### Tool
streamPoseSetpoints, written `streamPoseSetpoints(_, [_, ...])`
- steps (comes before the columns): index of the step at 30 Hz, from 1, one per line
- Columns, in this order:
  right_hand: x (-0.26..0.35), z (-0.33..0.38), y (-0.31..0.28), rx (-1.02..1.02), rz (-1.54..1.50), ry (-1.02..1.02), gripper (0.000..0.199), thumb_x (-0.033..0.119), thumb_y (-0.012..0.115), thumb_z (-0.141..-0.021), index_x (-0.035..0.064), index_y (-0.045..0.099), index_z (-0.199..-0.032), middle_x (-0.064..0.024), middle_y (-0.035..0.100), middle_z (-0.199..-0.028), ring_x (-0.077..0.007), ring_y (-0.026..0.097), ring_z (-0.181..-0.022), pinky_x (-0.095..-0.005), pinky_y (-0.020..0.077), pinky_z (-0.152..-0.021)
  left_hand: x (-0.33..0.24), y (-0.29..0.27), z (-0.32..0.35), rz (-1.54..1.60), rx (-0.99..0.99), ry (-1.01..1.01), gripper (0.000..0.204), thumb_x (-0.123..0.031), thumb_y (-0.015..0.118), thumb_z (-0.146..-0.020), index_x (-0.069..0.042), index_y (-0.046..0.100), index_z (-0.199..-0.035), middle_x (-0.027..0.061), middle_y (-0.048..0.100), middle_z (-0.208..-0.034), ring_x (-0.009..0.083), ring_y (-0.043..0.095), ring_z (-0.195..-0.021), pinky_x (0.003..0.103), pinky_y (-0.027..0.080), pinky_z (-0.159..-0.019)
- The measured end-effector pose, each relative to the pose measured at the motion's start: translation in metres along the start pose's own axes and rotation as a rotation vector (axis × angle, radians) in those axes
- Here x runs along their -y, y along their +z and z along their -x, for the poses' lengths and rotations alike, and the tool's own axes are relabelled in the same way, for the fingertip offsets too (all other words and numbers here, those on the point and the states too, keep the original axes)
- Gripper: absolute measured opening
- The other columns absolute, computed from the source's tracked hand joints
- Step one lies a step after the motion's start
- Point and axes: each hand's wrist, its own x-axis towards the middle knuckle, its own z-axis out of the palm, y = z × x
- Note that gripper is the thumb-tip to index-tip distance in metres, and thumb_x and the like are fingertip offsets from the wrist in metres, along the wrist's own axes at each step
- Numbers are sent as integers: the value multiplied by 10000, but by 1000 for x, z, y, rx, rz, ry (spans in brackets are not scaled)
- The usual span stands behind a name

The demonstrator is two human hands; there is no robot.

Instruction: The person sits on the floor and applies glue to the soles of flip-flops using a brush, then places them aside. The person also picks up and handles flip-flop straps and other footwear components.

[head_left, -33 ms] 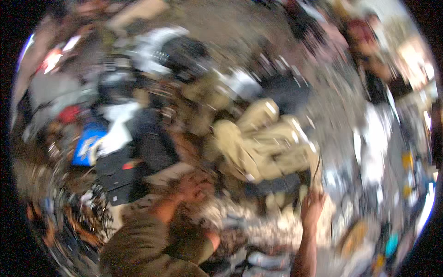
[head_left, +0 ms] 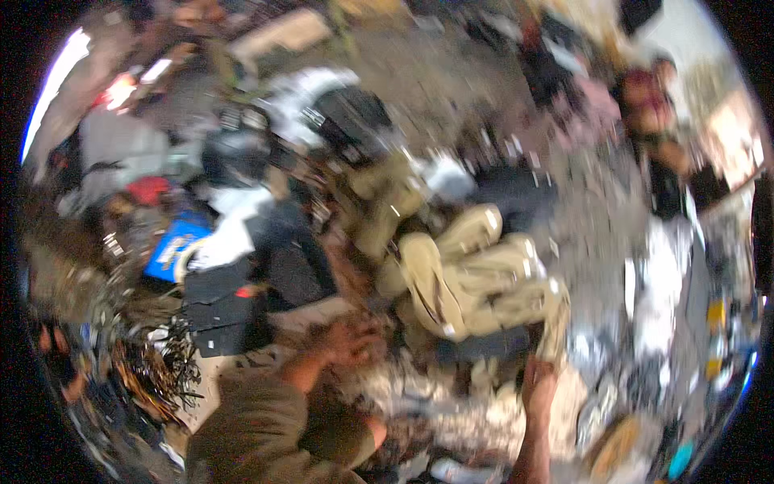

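Note:
A heap of tan, shoe-shaped pieces point(head_left: 476, 274) lies in the middle, smeared by motion. Just below its right end is my right hand point(head_left: 540, 381), closed, with a small dark shape at its fingers that I cannot make out. A tan piece hangs down from the heap close to that hand. My left hand point(head_left: 352, 343) is left of and below the heap, over a pale, littered surface. Its fingers are too blurred to read, and nothing shows clearly in them. A dark flat thing point(head_left: 484, 345) sits under the heap's near side.
Black cases or bags point(head_left: 222, 310) and a blue packet point(head_left: 177, 248) lie to the left. A tangle of dark strips point(head_left: 165, 371) is at lower left. At lower right rests an orange-brown oval piece point(head_left: 614, 448). Another person point(head_left: 649, 105) is at the upper right.
The whole view has shifted, so surrounding things sit slightly further right and lower. My right hand appears a little lower against the heap; my left hand stays near the same place.

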Motion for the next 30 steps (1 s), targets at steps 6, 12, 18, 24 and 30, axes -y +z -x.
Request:
streamPoseSetpoints(6, [77, 28, -67, -22, -359, -109, 219, 84, 642, -934, -20, 673, -1124, -211, 663, -1052, -421, 614, -986, -465, 486, -911, -39, 61, 136, 623, 239, -660, 581, -434, 472, -1071, -131, 340, -1549, 165, 520, -1437, 338, 537, -1165, 488, 444, -989])
streamPoseSetpoints(12, [33, 165, -278, 87, -337, 342, 419, 262, 614, -1010, -117, 658, -1183, -307, 670, -1218, -427, 613, -1196, -454, 417, -1092, -181, -42, 309, 583, 69, -910, 373, -352, 489, -1055, -53, 570, -1263, 175, 648, -1097, 320, 623, -939, 466, 503, -814])
streamPoseSetpoints(18, [207, 151, -326, 445, -529, 199, 409, 265, 610, -1005, -95, 656, -1193, -283, 675, -1183, -413, 618, -1143, -462, 432, -1046, -299, -188, 481, 293, -44, -801, 316, -365, 542, -1000, -113, 636, -1168, 114, 683, -1006, 334, 619, -773, 489, 492, -653])
streamPoseSetpoints(24, [261, 146, -373, 642, -624, 200, 399, 268, 605, -1001, -73, 653, -1203, -259, 680, -1148, -399, 623, -1089, -470, 448, -1001, -379, -417, 376, 571, -194, -1016, 300, -361, 558, -1026, -82, 655, -1079, 131, 692, -937, 302, 687, -918, 419, 540, -849])
streamPoseSetpoints(30, [245, 123, -359, 722, -672, 194, 391, 270, 601, -996, -52, 650, -1213, -235, 684, -1114, -385, 627, -1036, -478, 463, -955, -385, -526, 335, 704, -405, -951, 464, -479, 574, -1018, -67, 670, -1211, 127, 736, -1075, 280, 712, -976, 404, 557, -853])
